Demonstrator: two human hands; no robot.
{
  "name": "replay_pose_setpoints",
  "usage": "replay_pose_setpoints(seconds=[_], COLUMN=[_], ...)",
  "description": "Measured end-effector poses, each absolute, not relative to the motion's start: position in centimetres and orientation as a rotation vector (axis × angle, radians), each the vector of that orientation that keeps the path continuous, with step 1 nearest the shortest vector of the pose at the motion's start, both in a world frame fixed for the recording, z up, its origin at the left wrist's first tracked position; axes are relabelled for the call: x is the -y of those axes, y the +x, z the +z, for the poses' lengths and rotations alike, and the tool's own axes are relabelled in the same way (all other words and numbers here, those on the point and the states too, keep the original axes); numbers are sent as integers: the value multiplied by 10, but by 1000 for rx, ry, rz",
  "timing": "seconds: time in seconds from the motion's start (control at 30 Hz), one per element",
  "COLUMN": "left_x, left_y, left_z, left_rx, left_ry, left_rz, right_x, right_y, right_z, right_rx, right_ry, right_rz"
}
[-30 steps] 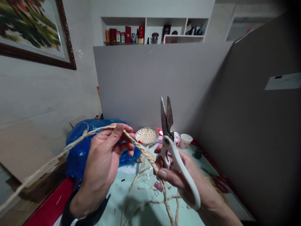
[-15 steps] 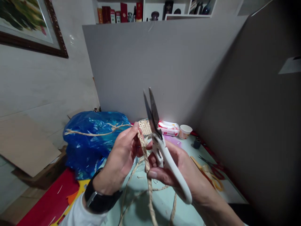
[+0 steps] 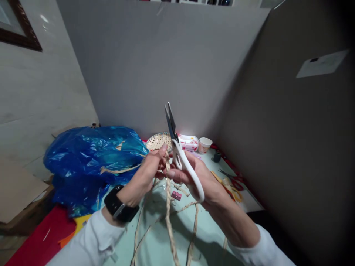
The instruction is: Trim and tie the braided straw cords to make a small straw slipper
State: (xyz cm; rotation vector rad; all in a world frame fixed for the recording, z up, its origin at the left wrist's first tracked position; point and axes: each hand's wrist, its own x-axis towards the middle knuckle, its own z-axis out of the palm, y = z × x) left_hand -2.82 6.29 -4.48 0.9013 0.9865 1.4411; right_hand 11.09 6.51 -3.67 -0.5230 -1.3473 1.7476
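A long braided straw cord (image 3: 168,207) hangs from my hands down toward the near edge of the view. My left hand (image 3: 148,168) pinches its upper end, and loose strands (image 3: 122,170) stick out to the left. My right hand (image 3: 195,173) is closed around white-handled scissors (image 3: 191,170), blades pointing up and slightly apart. The thumb of that hand also presses against the braid just below my left fingers. No part of the cord lies between the blades. Further lengths of the cord loop below, over the pale green tabletop (image 3: 155,240).
A crumpled blue plastic bag (image 3: 91,147) lies at the left. Behind my hands are a woven basket (image 3: 158,140), a tissue pack (image 3: 189,143) and a paper cup (image 3: 205,145). A pink binder clip (image 3: 176,195) lies below; red-handled scissors (image 3: 235,181) at right. Grey panels (image 3: 138,66) rise behind.
The view has tilted down and shifted right. Both hands appear lower and closer together, with the scissors still in my right hand. The loose strands at left now hang lower.
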Motion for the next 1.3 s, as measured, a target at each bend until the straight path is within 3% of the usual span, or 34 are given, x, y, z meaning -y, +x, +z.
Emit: replay_pose_setpoints(seconds=[0.27, 0.6, 0.8, 0.87, 1.07, 1.3], left_x=[-15, 21, 28, 30, 39, 55], left_y=[-39, -29, -28, -27, -15, -7], left_z=[-57, -76, -86, -89, -98, -99], left_rx=[-932, -1055, -1093, -1106, -1143, -1182], left_ry=[973, 913, 914, 917, 951, 1025], left_rz=[1189, 1361, 1376, 1368, 1328, 1260], right_x=[-82, -56, -43, -36, -26, -26], right_y=[112, 114, 173, 191, 208, 208], right_z=[-50, -65, -94, -110, -140, -140], right_rx=[1316, 1547, 1662, 1899, 2194, 2319], right_ry=[-714, -790, -962, -1018, -739, -719], right_rz=[1583, 1448, 1068, 750, 130, -148])
